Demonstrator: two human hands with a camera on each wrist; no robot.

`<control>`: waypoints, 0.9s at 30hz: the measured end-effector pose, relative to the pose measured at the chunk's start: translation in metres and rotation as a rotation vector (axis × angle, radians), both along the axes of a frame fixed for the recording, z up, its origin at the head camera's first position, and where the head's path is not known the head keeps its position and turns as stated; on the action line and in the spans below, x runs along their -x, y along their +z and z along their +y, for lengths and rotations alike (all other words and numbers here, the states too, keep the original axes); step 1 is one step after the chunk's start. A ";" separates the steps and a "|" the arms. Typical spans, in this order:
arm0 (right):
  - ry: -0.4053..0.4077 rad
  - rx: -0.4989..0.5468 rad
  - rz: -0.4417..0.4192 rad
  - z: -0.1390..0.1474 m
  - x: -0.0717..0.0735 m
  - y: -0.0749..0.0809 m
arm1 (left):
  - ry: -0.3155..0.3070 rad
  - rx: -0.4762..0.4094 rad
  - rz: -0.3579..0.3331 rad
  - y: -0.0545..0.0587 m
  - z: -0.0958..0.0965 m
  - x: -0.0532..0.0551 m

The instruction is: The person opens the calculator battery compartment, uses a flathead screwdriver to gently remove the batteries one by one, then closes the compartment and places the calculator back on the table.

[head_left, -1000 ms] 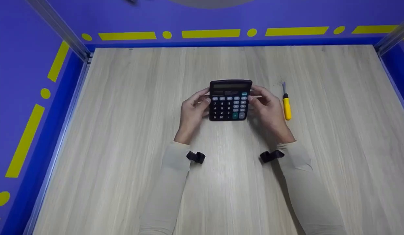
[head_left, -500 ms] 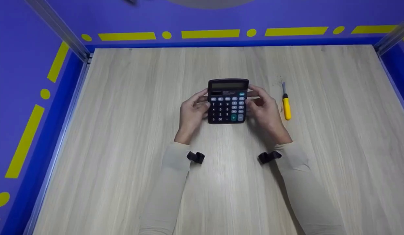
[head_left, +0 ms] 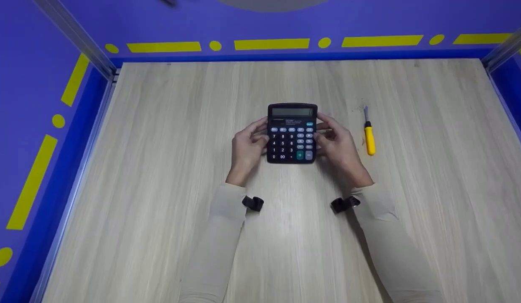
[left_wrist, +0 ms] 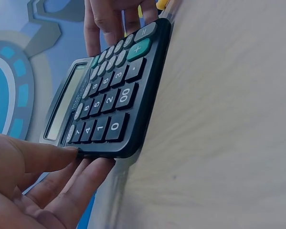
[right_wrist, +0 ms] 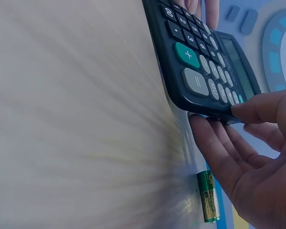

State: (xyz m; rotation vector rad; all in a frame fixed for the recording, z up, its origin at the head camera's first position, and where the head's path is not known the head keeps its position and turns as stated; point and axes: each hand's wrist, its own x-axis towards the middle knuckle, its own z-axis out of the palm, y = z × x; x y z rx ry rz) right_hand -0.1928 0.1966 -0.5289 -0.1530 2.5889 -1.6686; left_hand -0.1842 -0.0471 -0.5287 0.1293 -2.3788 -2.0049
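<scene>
A black calculator (head_left: 291, 143) is held up above the table, its keys and display facing the head camera. My left hand (head_left: 248, 147) grips its left edge, the thumb at the front and fingers behind. On the opposite edge my right hand (head_left: 338, 145) holds it the same way. A faint digit shows at the right end of the display (head_left: 291, 112). In the right wrist view a green and gold battery (right_wrist: 208, 196) lies beyond the right hand; the head view does not show it. Fingertips behind the calculator are hidden from the head camera.
To the right of the right hand lies a screwdriver with a yellow handle (head_left: 370, 141), tip pointing away. Small dark specks are scattered near its tip. The wooden table (head_left: 159, 168) is bounded by blue walls (head_left: 269, 25) with yellow marks.
The calculator has tilted back so its face shows more fully, and shifted slightly left and nearer. My right hand moved left with it. A digit now shows on the display.
</scene>
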 end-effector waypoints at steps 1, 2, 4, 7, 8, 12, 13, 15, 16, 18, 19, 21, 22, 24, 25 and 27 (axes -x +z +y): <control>-0.003 -0.008 -0.008 0.000 0.000 0.000 | -0.003 0.006 0.002 0.000 0.000 0.000; -0.004 -0.014 -0.015 0.000 0.000 -0.001 | -0.004 0.011 0.004 -0.001 0.000 0.000; -0.008 -0.021 -0.031 -0.001 0.000 -0.001 | -0.008 0.016 0.005 -0.001 0.000 -0.001; -0.018 -0.025 -0.046 -0.001 0.000 -0.002 | -0.010 0.021 0.001 -0.002 0.001 -0.001; -0.019 -0.023 -0.049 -0.002 0.000 -0.003 | -0.009 0.022 -0.002 -0.002 0.001 -0.001; -0.022 -0.018 -0.055 -0.003 0.001 -0.004 | -0.007 0.021 -0.012 -0.003 0.001 -0.001; -0.020 -0.018 -0.057 -0.003 0.001 -0.004 | -0.006 0.022 -0.013 -0.003 0.001 -0.001; -0.013 -0.019 -0.058 -0.003 0.001 -0.005 | -0.004 0.030 -0.017 -0.004 0.002 0.000; -0.010 -0.022 -0.058 -0.003 0.001 -0.005 | -0.003 0.035 -0.019 -0.004 0.002 0.000; -0.003 -0.029 -0.058 -0.003 0.001 -0.005 | 0.002 0.040 -0.025 -0.004 0.002 0.000; -0.001 -0.031 -0.059 -0.003 0.000 -0.005 | 0.004 0.041 -0.030 -0.004 0.002 0.000; 0.003 -0.038 -0.062 -0.003 0.000 -0.005 | 0.008 0.043 -0.038 -0.004 0.002 0.000; 0.004 -0.041 -0.067 -0.003 0.000 -0.005 | 0.011 0.041 -0.045 -0.004 0.002 0.000; 0.006 -0.044 -0.075 -0.003 0.000 -0.006 | 0.016 0.040 -0.054 -0.004 0.002 0.000; 0.007 -0.048 -0.078 -0.003 0.000 -0.006 | 0.017 0.044 -0.056 -0.004 0.002 0.000; 0.009 -0.053 -0.082 -0.003 0.001 -0.006 | 0.018 0.052 -0.058 -0.004 0.002 -0.001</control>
